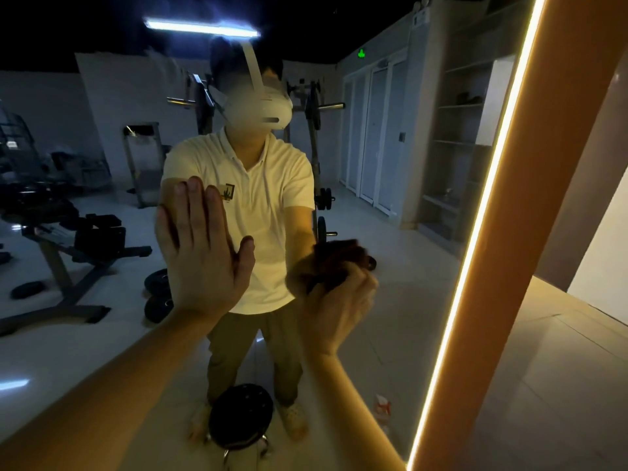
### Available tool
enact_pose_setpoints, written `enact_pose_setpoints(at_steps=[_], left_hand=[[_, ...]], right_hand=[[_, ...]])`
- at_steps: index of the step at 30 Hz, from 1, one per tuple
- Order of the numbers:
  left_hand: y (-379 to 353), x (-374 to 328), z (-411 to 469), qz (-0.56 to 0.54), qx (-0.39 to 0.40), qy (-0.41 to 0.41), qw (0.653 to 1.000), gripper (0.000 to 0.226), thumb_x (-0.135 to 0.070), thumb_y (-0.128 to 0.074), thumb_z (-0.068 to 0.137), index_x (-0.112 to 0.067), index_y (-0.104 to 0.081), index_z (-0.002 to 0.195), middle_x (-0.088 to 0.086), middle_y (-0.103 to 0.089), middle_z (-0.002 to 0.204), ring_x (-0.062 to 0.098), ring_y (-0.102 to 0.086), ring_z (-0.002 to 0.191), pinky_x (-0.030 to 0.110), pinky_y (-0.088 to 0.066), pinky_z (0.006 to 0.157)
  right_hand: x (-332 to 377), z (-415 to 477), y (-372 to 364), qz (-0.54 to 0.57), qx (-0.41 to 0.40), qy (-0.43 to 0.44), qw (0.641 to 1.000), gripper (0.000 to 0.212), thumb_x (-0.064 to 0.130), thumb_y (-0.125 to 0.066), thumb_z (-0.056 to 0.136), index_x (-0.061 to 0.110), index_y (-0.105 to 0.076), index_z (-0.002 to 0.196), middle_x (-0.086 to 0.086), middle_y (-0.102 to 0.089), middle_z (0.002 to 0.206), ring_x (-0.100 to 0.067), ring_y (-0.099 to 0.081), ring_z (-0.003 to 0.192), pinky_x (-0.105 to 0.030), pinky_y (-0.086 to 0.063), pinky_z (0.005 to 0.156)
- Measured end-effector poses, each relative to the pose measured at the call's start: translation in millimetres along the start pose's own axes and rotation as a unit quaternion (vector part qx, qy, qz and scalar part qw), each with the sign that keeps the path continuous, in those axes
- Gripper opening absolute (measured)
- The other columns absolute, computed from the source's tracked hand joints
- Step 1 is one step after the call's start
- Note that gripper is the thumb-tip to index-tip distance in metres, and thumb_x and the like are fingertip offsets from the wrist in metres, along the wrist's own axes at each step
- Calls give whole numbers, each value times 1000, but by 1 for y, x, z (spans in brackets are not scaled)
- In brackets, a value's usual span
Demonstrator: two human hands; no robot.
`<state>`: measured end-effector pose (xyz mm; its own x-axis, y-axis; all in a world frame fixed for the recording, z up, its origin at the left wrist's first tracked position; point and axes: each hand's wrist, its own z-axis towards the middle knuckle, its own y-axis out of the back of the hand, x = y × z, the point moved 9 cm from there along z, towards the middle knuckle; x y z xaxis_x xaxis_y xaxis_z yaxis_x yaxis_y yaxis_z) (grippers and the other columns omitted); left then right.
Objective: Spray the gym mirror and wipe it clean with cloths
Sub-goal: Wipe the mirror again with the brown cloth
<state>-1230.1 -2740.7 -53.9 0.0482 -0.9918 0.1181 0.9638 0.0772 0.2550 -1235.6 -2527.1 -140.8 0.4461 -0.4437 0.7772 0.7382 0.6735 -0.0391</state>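
The gym mirror (390,232) fills most of the view, its right edge lined by a glowing light strip (475,249). My left hand (200,253) lies flat against the glass, fingers straight and pointing up. My right hand (336,307) grips a bunched dark brown cloth (331,263) and presses it on the mirror at waist height of my reflection. A spray bottle (382,407) with red markings stands low near the mirror's bottom right; it looks like a reflection.
A round black stool (239,416) stands just below my arms. An orange frame (530,249) runs beside the light strip, with tiled floor (543,385) to its right. Reflected benches, weight plates and a rack show behind my reflection.
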Motion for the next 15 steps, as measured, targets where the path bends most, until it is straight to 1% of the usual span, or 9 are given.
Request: enact_pose_setpoints(at_steps=[1,3,5,7,8,9,11,13,15], left_hand=[[0,-1,0,0,0,-2,1000,87,-49,-45,104,3,-11,164,26,-6,171,41,-5,160,60,-4,128],[1,-1,-1,1,0,-3,1000,87,-49,-46,104,3,-9,164,26,-6,171,41,-5,160,60,-3,128],[3,1,-1,-4,5,-5,1000,87,-49,-45,104,2,-8,164,26,-4,171,41,-3,160,59,-3,128],[4,1,0,-8,10,-12,1000,87,-49,-45,105,3,-8,164,26,-3,171,41,-2,160,59,-3,128],[5,1,0,-9,10,-13,1000,87,-49,-46,105,3,-9,164,26,-3,171,41,-2,160,60,-3,128],[5,1,0,-9,7,-13,1000,87,-49,-46,105,3,-9,164,26,-3,171,41,-3,160,60,-3,128],[5,1,0,-7,5,-11,1000,86,-49,-45,104,4,-12,163,27,-5,171,42,-4,160,60,-3,128],[5,1,0,-5,5,-8,1000,86,-49,-45,104,4,-12,163,27,-5,170,43,-6,159,59,-3,128],[5,2,1,-8,7,-13,1000,87,-49,-47,103,5,-12,163,27,-3,171,43,-5,160,60,-3,128]], right_hand=[[6,-13,-11,-7,38,24,999,39,24,-56,83,23,-45,120,-18,-51,130,-35,-51,117,-56,-49,97],[11,-49,-40,-37,156,131,978,37,23,-56,86,25,-50,123,-10,-49,134,-30,-51,121,-49,-50,100],[12,-77,-49,-90,259,287,918,41,23,-59,86,24,-53,126,-7,-51,133,-28,-52,119,-48,-50,101],[-5,-75,-40,-133,290,414,853,47,16,-71,82,22,-56,126,-7,-57,128,-27,-53,116,-51,-52,100],[-14,-63,-29,-136,279,435,845,45,15,-74,80,20,-58,122,-7,-61,123,-26,-53,113,-50,-54,97],[-29,-44,-17,-150,257,430,853,43,14,-77,78,20,-60,117,-7,-64,118,-25,-54,110,-49,-56,93],[-60,4,9,-182,214,362,889,40,10,-83,75,18,-63,108,-9,-64,114,-27,-56,105,-50,-57,86],[-76,48,36,-168,177,284,927,28,4,-78,80,16,-62,99,-10,-61,109,-28,-57,96,-48,-54,78],[-88,86,66,-118,100,169,973,30,-6,-67,82,20,-55,91,-5,-57,98,-23,-58,85,-44,-53,70]])
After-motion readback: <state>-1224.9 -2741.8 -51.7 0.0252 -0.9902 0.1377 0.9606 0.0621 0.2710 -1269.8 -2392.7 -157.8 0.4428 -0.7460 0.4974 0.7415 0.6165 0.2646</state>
